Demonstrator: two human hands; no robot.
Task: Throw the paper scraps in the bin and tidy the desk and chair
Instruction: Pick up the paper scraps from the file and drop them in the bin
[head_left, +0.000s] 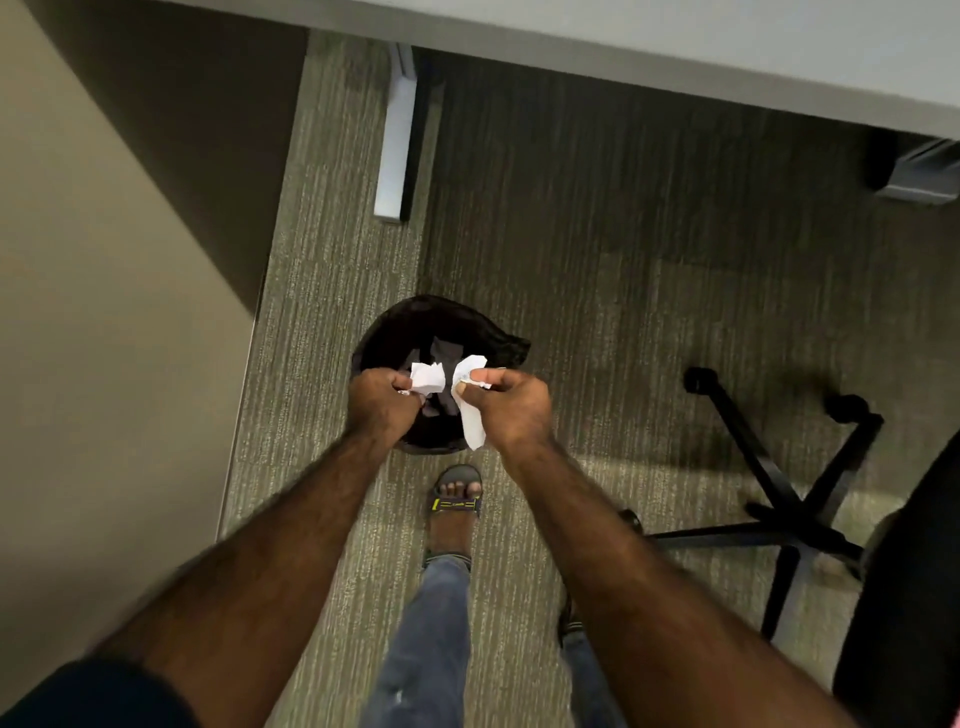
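Note:
A round bin with a black liner (400, 325) stands on the carpet below both my hands. My left hand (382, 402) grips a crumpled white paper scrap (428, 382) over the bin's opening. My right hand (511, 408) pinches another white paper scrap (471, 421), which hangs down over the bin's near rim. The grey desk top (727, 52) runs along the upper edge of the view. The black office chair's star base (784, 514) stands on the carpet to the right, and the chair seat (909, 597) shows at the right edge.
A beige wall (104, 312) fills the left side. A grey desk leg (397, 140) stands beyond the bin, another desk foot (919, 176) at the far right. My sandalled foot (457, 499) is just behind the bin.

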